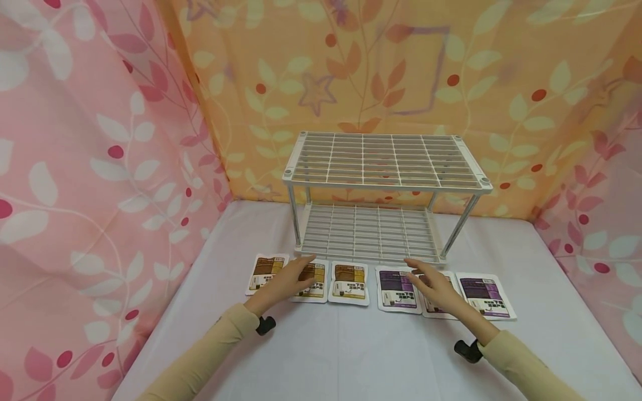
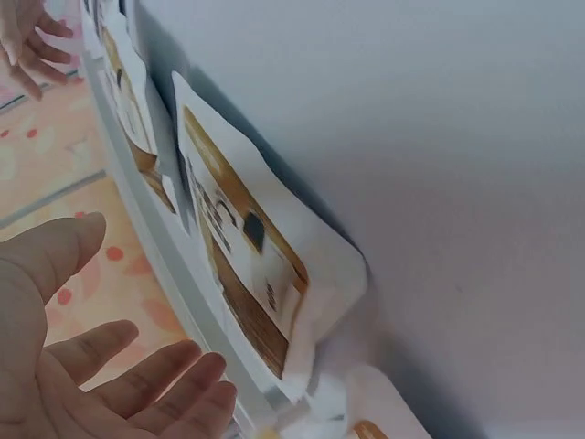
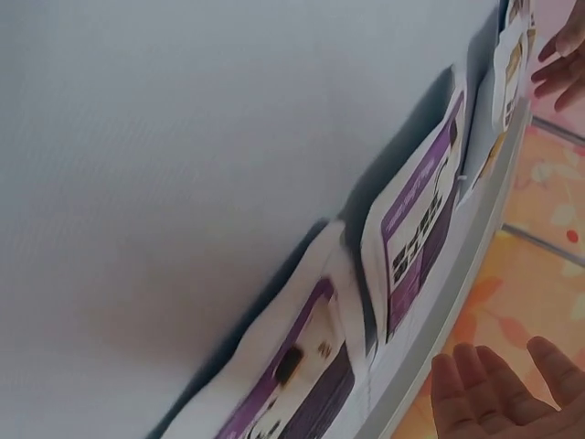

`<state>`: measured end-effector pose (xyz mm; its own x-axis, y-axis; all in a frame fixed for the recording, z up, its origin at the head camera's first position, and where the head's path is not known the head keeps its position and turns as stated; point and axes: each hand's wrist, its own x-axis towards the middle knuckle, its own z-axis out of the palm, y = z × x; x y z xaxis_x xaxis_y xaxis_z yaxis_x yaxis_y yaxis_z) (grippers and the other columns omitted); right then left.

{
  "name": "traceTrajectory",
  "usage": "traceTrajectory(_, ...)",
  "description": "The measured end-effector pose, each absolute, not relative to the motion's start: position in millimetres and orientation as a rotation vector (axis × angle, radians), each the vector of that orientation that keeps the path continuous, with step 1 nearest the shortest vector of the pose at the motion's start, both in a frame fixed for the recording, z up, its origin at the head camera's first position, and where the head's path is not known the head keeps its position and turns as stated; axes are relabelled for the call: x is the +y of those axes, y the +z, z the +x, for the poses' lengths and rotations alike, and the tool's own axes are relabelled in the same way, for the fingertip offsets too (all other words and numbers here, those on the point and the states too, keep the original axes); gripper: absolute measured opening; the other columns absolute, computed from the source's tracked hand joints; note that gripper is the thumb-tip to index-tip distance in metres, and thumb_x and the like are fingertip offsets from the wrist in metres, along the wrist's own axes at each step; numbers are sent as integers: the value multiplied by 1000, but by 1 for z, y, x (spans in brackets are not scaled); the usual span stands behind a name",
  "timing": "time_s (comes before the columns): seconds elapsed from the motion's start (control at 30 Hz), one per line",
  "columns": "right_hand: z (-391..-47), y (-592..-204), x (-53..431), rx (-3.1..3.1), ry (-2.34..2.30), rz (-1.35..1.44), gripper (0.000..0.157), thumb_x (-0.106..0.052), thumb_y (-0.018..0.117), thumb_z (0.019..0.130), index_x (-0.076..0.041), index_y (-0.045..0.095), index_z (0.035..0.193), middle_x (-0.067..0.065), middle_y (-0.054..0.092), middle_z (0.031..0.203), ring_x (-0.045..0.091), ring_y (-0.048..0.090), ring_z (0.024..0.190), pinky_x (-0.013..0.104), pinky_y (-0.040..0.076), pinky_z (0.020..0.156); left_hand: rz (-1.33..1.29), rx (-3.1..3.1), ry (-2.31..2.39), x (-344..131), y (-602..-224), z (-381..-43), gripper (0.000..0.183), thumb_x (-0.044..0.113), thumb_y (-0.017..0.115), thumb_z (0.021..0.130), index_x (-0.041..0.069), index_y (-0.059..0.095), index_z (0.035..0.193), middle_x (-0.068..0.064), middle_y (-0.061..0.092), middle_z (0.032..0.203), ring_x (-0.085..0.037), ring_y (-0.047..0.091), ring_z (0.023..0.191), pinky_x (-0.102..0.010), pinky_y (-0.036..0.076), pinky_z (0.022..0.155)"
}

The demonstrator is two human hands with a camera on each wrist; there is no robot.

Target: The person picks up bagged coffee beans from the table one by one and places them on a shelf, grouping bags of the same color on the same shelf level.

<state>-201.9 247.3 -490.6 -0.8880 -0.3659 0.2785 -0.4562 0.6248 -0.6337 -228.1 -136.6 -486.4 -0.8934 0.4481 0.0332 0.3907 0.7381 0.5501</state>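
Note:
Flat sachets lie in a row along the front of a white wire rack (image 1: 371, 234). My left hand (image 1: 288, 281) hovers over the brown-and-gold ones, partly covering the middle sachet (image 1: 315, 289); its fingers are spread and hold nothing. Beside it lie the left brown sachet (image 1: 263, 270) and the right brown sachet (image 1: 349, 283). Over the purple sachets is my right hand (image 1: 438, 289), fingers extended, nothing in them. It hides part of the middle purple sachet (image 1: 436, 309), between the left purple sachet (image 1: 398, 289) and the right purple sachet (image 1: 485, 295). Both wrist views show relaxed, empty fingers.
The rack has an upper shelf (image 1: 381, 159) on metal posts (image 1: 458, 225) and a low shelf near the table. A white cloth covers the table (image 1: 326, 356). Patterned curtains (image 1: 241, 100) hang behind and at both sides.

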Motion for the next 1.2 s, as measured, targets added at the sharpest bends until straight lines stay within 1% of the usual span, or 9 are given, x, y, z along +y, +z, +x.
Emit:
traceTrajectory(0.07, -202, -491, 242, -2722, 1135, 703, 42, -17, 50, 96, 0, 44, 134, 24, 52, 127, 35, 57, 104, 44, 53, 79, 691, 2818, 873, -134, -487, -227, 60, 28, 61, 89, 7, 38, 140, -17, 44, 138, -35, 41, 128, -48, 35, 105)
traceTrajectory(0.23, -202, -494, 229, -2749, 1197, 718, 43, -21, 48, 97, -2, 43, 135, 23, 54, 126, 34, 57, 108, 46, 51, 84, 741, 2765, 880, -127, -487, -226, 57, 28, 59, 91, 4, 40, 138, -16, 48, 135, -32, 44, 125, -45, 37, 104)
traceTrajectory(0.4, -199, -496, 217, -2757, 1241, 718, 43, -23, 48, 97, -4, 44, 136, 20, 58, 120, 34, 59, 104, 48, 51, 84, 813, 2727, 908, -117, -489, -226, 54, 25, 59, 91, 1, 43, 136, -15, 50, 133, -30, 47, 123, -43, 39, 102)
traceTrajectory(0.5, -198, -500, 209, -2769, 1287, 722, 43, -23, 48, 97, -3, 43, 136, 19, 59, 119, 32, 60, 104, 46, 51, 85, 807, 2706, 912, -113, -492, -225, 54, 28, 59, 91, 2, 43, 136, -15, 51, 133, -30, 48, 122, -42, 40, 102)
traceTrajectory(0.63, -200, -505, 198, -2800, 1336, 737, 45, -27, 46, 98, -5, 42, 137, 18, 58, 120, 29, 60, 104, 39, 52, 84, 781, 2682, 929, -110, -494, -224, 55, 29, 59, 91, 3, 42, 137, -14, 52, 132, -29, 52, 118, -42, 44, 98)
traceTrajectory(0.73, -202, -507, 190, -2807, 1346, 751, 45, -28, 44, 99, -6, 42, 138, 19, 58, 121, 28, 60, 106, 39, 52, 85, 783, 2677, 953, -109, -495, -222, 54, 28, 59, 91, 4, 43, 137, -15, 53, 131, -28, 55, 114, -41, 47, 94)
traceTrajectory(0.9, -203, -510, 182, -2801, 1343, 717, 44, -25, 47, 97, -6, 44, 137, 19, 59, 120, 29, 60, 105, 43, 51, 86, 782, 2652, 1018, -106, -493, -220, 54, 27, 60, 91, 3, 43, 136, -18, 54, 128, -31, 56, 112, -42, 49, 90)
traceTrajectory(1.07, -203, -516, 177, -2780, 1349, 705, 44, -19, 53, 95, -3, 44, 135, 23, 58, 119, 31, 61, 102, 40, 52, 83, 738, 2637, 1074, -102, -493, -219, 52, 24, 61, 90, 2, 45, 134, -21, 56, 123, -32, 57, 107, -43, 51, 85)
traceTrajectory(1.2, -203, -518, 174, -2787, 1404, 683, 46, -17, 55, 94, -3, 42, 136, 24, 56, 121, 34, 60, 104, 37, 54, 81, 724, 2626, 1115, -99, -494, -219, 48, 22, 61, 90, 0, 48, 131, -21, 59, 115, -31, 58, 102, -42, 51, 81)
